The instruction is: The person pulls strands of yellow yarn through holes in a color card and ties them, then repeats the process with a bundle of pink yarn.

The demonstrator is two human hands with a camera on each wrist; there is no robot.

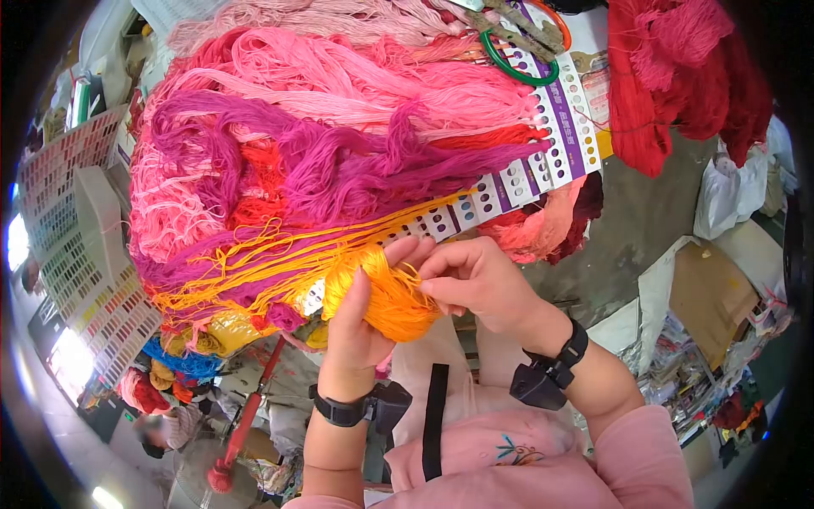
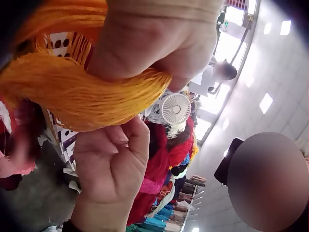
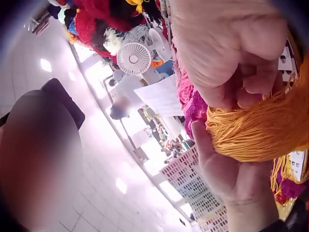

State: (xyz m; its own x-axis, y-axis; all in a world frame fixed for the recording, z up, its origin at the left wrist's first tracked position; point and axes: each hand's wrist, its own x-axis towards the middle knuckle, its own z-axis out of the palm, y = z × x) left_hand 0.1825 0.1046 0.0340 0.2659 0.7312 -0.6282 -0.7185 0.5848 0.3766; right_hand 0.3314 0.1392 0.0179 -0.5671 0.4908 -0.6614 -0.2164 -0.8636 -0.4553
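An orange-yellow skein of thread (image 1: 390,297) lies looped across my left hand (image 1: 352,318), in front of the pile. In the head view the left thumb stands up along the skein's near side, and its fingers come out behind it. My right hand (image 1: 487,284) is at the skein's right side, thumb and forefinger pinching strands there. In the right wrist view the right fingers curl down onto the skein (image 3: 260,128), while the left palm supports it from below. Loose yellow strands (image 1: 254,263) run from the pile to holes in a long punched card (image 1: 517,182).
Pink hanks (image 1: 322,76) and purple hanks (image 1: 339,161) cover the work surface. Green-handled scissors (image 1: 543,81) lie on the card at the top. Red hanks (image 1: 653,102) hang at the right. A white plastic basket (image 1: 72,170) stands on the left, and a fan (image 2: 176,108) is in the background.
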